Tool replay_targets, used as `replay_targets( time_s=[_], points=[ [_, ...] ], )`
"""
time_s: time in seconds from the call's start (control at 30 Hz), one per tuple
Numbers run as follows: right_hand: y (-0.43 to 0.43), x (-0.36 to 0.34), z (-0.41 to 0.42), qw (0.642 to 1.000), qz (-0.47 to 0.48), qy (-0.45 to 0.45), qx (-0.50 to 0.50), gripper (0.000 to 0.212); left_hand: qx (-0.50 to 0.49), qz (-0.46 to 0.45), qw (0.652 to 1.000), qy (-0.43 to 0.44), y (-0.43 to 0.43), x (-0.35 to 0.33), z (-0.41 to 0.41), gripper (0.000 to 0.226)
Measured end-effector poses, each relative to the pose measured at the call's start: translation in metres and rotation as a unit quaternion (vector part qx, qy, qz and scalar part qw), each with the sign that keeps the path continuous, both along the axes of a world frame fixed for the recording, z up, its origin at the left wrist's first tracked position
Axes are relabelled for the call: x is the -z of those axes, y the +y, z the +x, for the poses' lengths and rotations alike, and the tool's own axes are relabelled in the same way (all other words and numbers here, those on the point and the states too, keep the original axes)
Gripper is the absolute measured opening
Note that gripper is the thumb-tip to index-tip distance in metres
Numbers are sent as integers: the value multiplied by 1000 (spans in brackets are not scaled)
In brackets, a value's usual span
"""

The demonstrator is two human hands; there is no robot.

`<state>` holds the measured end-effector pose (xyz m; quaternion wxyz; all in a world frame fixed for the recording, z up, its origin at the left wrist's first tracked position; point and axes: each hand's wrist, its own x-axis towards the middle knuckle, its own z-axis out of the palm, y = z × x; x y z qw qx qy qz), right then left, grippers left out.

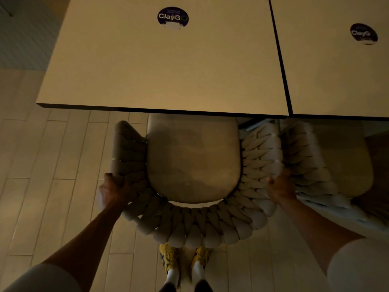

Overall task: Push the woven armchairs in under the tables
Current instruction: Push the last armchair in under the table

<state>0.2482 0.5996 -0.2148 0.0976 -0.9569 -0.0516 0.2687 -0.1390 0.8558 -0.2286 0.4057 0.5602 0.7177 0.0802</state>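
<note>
In the head view, a woven armchair with a curved back of thick, plaited, pale rope stands on the pale plank floor. The front of its smooth, rounded seat cushion sits just under the edge of the flat, square tabletop. The left hand grips the chair's left woven arm, fingers curled round its rim. The right hand grips the right arm likewise. A second woven armchair stands just beside it on the right, under the neighbouring tabletop.
</note>
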Motion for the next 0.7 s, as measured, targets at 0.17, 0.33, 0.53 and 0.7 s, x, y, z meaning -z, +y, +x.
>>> replay_targets(
  time_s=[0.17,0.33,0.53,0.7],
  points=[
    [-3,-1,-4,1000,7,0,2,60,11,4,1000,6,-1,-1,-1,35],
    [-2,-1,-8,1000,9,7,2,61,12,11,999,37,-4,4,-7,34],
    [2,-3,-12,1000,7,-2,10,61,24,-41,994,99,25,2,-7,34],
    [0,-4,-13,1000,5,-5,5,60,41,-31,994,99,29,15,-18,16]
  ],
)
